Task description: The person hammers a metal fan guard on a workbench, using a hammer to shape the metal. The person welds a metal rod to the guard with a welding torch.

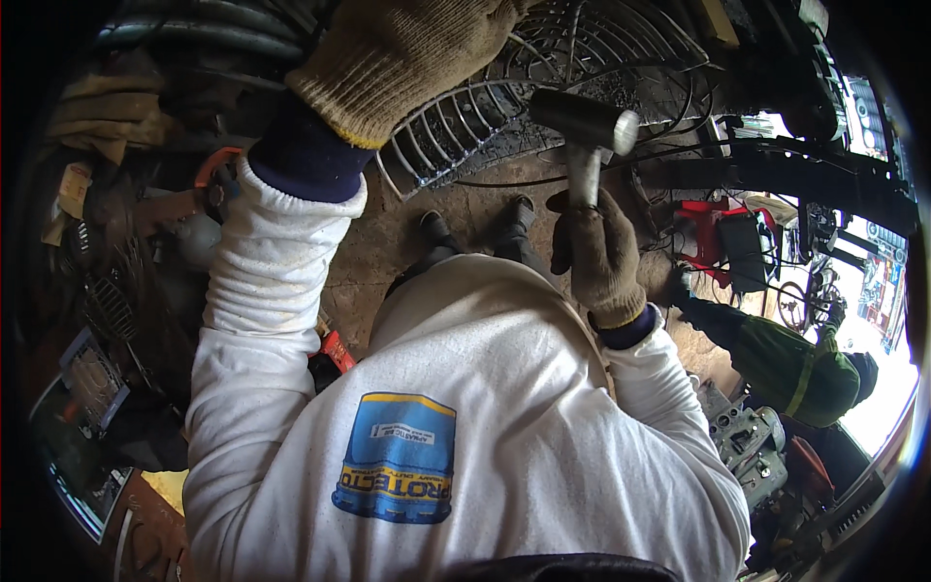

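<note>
Hammer [583,121] with a bright metal face, its handle wrapped by the fingers of my gloved right hand [603,254]; in my remote view its head overlaps the near edge of the dark work surface [529,144]. My gloved left hand [412,68] extends across the curved wire grille [456,131]; its fingertips are out of view, so I cannot tell its grip.

The brown, patchy floor [373,254] is dimly lit. At the right, strong daylight is let in through a wide opening [890,378], where the view is bleached white. A red chair [704,219] is placed on that side, with grey machinery [752,448] below it in view. The left edge is crowded with dark clutter [112,308], and brown cloth [109,118] is heaped above.
</note>
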The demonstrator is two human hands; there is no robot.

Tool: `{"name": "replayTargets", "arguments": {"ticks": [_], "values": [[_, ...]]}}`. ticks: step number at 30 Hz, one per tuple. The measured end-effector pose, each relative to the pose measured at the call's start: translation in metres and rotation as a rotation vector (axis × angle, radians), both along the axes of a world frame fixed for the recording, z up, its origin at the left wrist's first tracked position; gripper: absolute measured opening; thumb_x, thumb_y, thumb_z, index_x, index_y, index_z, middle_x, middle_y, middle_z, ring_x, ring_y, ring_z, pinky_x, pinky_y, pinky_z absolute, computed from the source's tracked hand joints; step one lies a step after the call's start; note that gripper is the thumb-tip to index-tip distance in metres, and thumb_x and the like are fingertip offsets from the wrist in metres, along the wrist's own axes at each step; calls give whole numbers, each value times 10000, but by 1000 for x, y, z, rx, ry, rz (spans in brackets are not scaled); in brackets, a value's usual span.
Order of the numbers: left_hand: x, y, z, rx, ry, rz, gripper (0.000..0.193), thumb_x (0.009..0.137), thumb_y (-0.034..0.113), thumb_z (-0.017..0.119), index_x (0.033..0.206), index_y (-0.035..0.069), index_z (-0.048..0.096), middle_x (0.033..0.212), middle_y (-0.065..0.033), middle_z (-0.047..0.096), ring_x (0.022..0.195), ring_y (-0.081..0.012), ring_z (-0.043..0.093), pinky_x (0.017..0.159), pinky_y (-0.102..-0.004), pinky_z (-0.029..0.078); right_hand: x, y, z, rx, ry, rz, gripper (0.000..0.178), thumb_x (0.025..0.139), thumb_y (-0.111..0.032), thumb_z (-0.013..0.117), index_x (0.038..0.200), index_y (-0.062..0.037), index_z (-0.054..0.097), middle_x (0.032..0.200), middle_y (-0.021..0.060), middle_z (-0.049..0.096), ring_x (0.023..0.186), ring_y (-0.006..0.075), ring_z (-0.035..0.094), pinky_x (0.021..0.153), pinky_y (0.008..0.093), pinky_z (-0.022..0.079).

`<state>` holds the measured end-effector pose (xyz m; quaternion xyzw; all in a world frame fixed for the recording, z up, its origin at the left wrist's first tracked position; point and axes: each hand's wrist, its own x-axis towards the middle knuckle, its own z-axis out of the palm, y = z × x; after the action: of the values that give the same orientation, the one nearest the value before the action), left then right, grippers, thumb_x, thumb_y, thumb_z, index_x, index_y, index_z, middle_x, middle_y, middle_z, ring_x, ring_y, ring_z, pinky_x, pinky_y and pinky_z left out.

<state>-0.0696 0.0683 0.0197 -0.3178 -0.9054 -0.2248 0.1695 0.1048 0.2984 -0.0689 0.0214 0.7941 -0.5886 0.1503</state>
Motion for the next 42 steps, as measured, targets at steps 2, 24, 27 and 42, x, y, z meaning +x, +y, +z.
{"name": "replayTargets", "arguments": {"ticks": [2,24,27,42], "values": [[-5,0,-9,33,51,-35,282,1028,185,589,1301,170,659,1101,-94,772,897,-246,760,762,-358,626,7,-11,-3,-276,167,-87,393,1084,-344,497,1087,22,640,843,106,751,771,185,719,702,324,547],[-3,-5,-7,117,79,-53,295,998,114,612,1279,169,682,1123,-92,765,902,-262,758,765,-357,628,6,-10,-3,-21,10,-85,413,1087,-361,490,1133,21,639,727,43,649,605,114,595,569,271,468],[-11,-8,-17,236,222,-157,276,1007,140,606,1271,161,684,1111,-92,769,882,-261,759,749,-351,627,7,-10,1,-39,157,-63,371,1075,-330,517,1130,8,659,779,92,730,642,159,660,615,302,522],[-12,-14,-29,219,383,-119,245,1001,149,635,1238,127,695,1077,-63,773,842,-229,763,690,-349,630,8,-14,-7,76,127,-52,306,1069,-278,525,1090,-9,671,820,139,735,737,239,727,669,366,549]]}}
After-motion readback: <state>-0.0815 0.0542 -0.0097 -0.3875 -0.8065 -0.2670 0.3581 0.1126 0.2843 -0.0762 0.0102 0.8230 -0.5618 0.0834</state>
